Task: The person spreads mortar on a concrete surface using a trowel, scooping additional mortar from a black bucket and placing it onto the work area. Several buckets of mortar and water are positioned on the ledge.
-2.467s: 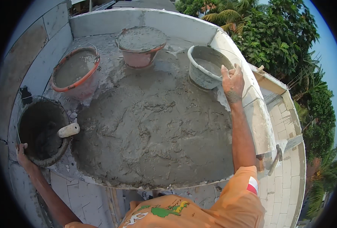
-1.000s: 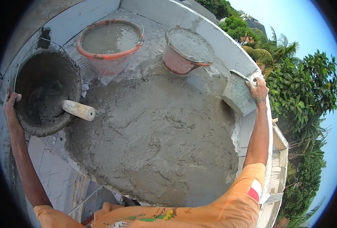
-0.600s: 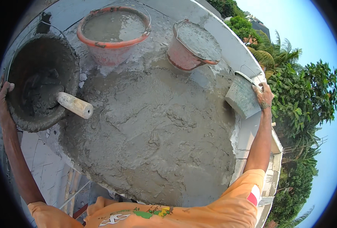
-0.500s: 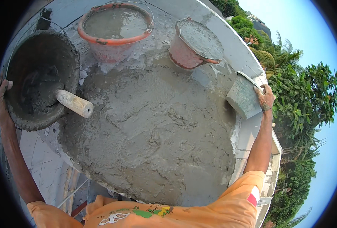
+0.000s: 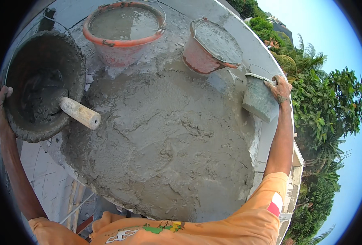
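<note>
At the far left, my left hand [image 5: 4, 96] is closed on the edge of a mortar-caked bucket [image 5: 75, 67], whose mouth faces me. Wet mortar lies inside it, and a tool with a pale wooden handle [image 5: 81, 112] sticks out over its rim; the tool's head is buried. On the right, my right hand [image 5: 280, 90] grips the rim of a smaller grey bucket [image 5: 259, 98] beside the low wall. That bucket's inside is hidden from me. Between my hands spreads a wide bed of wet grey mortar [image 5: 160, 139].
Two reddish buckets stand at the far side: a wide one [image 5: 121, 55] with watery grey liquid, and a tilted one [image 5: 197, 57] full of grey mix. A pale curved wall [image 5: 254, 34] borders the right. Poles [image 5: 78, 204] show below the slab's left edge. Trees [image 5: 323, 106] rise beyond.
My right hand has shifted slightly up and left on the small grey bucket, which now stands more upright. My left hand and its bucket have barely moved.
</note>
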`<state>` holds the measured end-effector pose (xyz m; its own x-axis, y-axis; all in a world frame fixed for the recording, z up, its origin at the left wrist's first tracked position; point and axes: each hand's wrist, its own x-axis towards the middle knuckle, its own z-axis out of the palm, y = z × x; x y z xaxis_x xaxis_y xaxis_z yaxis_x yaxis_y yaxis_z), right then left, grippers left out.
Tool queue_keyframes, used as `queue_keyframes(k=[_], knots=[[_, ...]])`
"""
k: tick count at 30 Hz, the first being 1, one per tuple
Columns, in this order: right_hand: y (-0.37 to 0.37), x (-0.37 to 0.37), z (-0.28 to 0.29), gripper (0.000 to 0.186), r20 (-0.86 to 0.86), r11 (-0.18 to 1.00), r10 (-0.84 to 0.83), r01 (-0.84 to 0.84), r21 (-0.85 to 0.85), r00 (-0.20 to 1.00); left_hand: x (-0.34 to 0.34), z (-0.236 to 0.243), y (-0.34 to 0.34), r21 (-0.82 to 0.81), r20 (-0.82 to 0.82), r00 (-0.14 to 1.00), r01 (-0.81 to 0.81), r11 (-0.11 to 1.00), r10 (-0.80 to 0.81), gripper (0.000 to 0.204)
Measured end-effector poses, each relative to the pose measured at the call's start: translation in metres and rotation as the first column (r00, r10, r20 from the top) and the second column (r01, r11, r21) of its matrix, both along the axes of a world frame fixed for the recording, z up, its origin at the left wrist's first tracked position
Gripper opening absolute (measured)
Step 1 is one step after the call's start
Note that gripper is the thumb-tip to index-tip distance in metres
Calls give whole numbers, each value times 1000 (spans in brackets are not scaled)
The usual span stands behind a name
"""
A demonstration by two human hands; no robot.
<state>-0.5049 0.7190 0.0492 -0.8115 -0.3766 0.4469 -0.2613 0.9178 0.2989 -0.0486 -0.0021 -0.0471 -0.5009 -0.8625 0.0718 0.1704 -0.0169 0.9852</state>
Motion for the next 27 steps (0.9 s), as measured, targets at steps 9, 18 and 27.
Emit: queue_keyframes(k=[9,18,27], knots=[[-16,-6,-5,44,73,994,51,-57,88,996,-5,4,17,58,47,998,29,998,-32,31],[39,31,-21,41,-135,999,2,-8,-49,991,-3,-13,-6,41,-5,1000,26,999,-26,29],[28,72,-40,43,-208,978,-178,150,-144,962,5,-13,-28,-20,9,999,52,998,-52,30]])
